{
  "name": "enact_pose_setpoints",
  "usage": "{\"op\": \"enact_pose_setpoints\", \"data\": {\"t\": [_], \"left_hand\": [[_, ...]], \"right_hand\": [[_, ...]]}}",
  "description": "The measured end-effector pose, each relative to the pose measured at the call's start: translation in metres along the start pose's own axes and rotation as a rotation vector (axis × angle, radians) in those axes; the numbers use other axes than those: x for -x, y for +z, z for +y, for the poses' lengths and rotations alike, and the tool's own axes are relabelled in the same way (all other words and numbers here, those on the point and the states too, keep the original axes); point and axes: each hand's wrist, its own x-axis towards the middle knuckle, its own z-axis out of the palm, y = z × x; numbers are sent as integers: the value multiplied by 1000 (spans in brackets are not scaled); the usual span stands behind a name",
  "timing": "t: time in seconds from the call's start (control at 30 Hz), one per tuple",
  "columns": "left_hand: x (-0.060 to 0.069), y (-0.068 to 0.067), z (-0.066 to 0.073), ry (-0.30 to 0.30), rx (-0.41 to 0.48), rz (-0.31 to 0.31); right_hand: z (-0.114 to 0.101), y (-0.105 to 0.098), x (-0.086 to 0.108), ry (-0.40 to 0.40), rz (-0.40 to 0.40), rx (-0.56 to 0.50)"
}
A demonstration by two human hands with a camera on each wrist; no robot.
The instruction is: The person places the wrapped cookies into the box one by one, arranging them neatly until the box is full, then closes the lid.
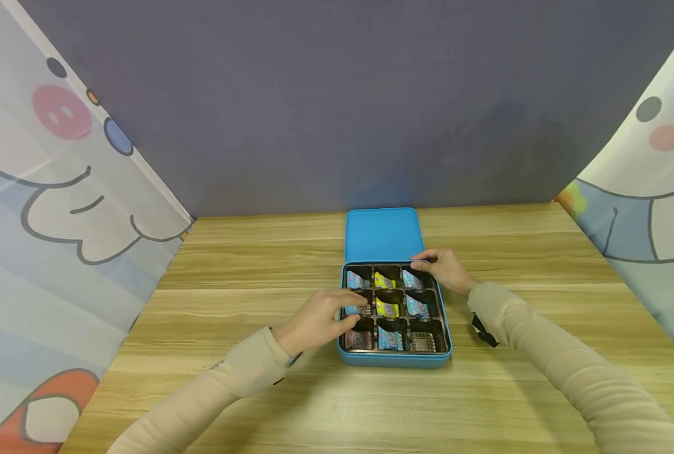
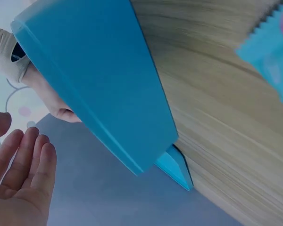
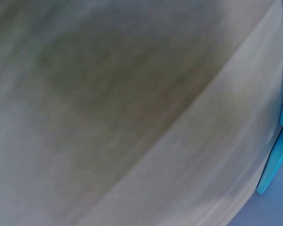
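A blue box [image 1: 395, 360] sits on the table with a black divided insert. Wrapped candies lie in its compartments: blue ones [image 1: 390, 338], yellow ones [image 1: 387, 308] and a brownish one [image 1: 359, 339] at front left. The front right compartment shows a bare ridged floor. My left hand [image 1: 326, 320] hovers over the box's left side, fingers loosely extended, partly covering the middle left compartment; its palm and separate fingers show in the left wrist view. At the back right corner, my right hand [image 1: 446, 270] holds the rim between thumb and fingers. The right wrist view hardly shows it.
The box's blue lid [image 1: 383, 234] is folded back towards the grey panel [image 1: 337, 113] behind the wooden table [image 1: 246, 265]. A blue candy wrapper [image 2: 273, 61] lies close below the left wrist. Printed curtains [image 1: 58, 208] hang at both sides.
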Motion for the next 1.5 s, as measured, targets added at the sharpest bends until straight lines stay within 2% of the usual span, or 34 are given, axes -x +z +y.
{"op": "enact_pose_setpoints", "data": {"t": [0.17,0.33,0.57,0.8,0.93,1.1,1.27,1.5], "left_hand": [[4,-4,-5,-13,12,42],[7,-12,-7,1,16,99],[15,-19,-15,15,-17,176],[30,-23,-25,-24,-44,197],[37,-29,-32,-26,-49,174],[43,-39,-41,-34,-27,101],[50,-45,-53,-81,21,24],[60,-46,-71,-139,83,-28]], "right_hand": [[0,0,0,2,-1,2],[-1,0,0,-14,7,-8],[-1,0,0,-8,0,-11],[-1,-1,1,2,0,-7],[-1,-1,1,3,-3,-3],[0,0,0,-11,4,-1],[0,0,0,-13,12,-3],[-1,0,0,-12,9,-10]]}}
